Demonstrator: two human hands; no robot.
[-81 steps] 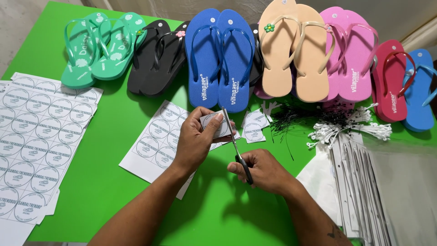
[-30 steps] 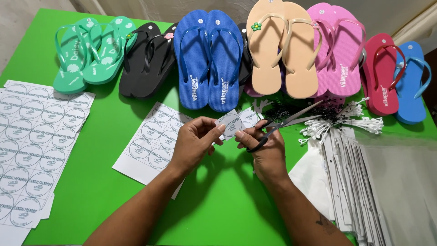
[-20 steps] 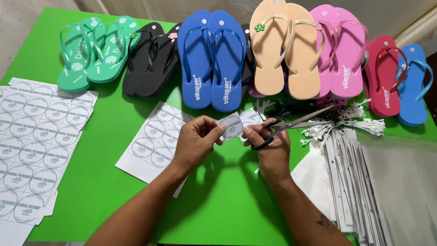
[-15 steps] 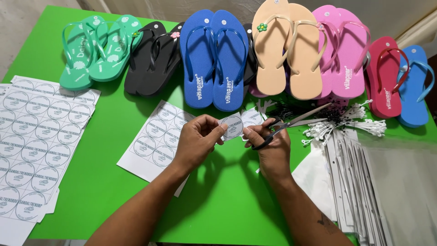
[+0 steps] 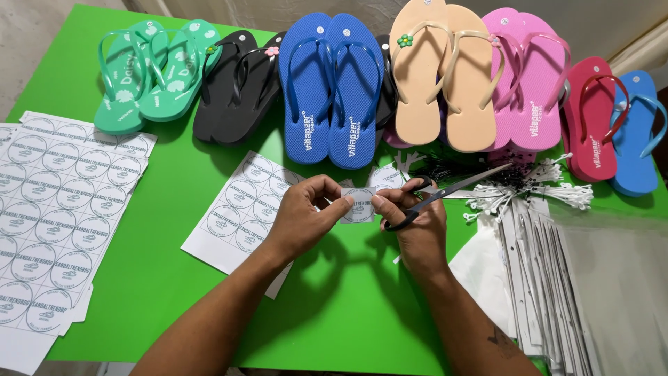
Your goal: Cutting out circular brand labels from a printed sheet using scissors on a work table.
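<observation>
Both hands pinch the cut label [image 5: 359,205], scissors [image 5: 445,195] parked.
I keep left hand [image 5: 303,216] & right hand [image 5: 410,223] fingertips on edges, blades pointing away.

Table: a bright green table [image 5: 334,327] fills nearly the whole view, its surface smooth and matte.
Table edges: the far left corner sits at the upper left; the near edge runs along the bottom left.
Floor: a pale grey, speckled floor [image 5: 35,35] shows past the table's left side.
Wall: a light, plain wall [image 5: 598,21] runs behind the table's far edge.
Upper right: a pale slanted edge [image 5: 637,47] crosses the corner; what it belongs to cannot be told.
Light: even and soft, with faint shadows on the green.
</observation>
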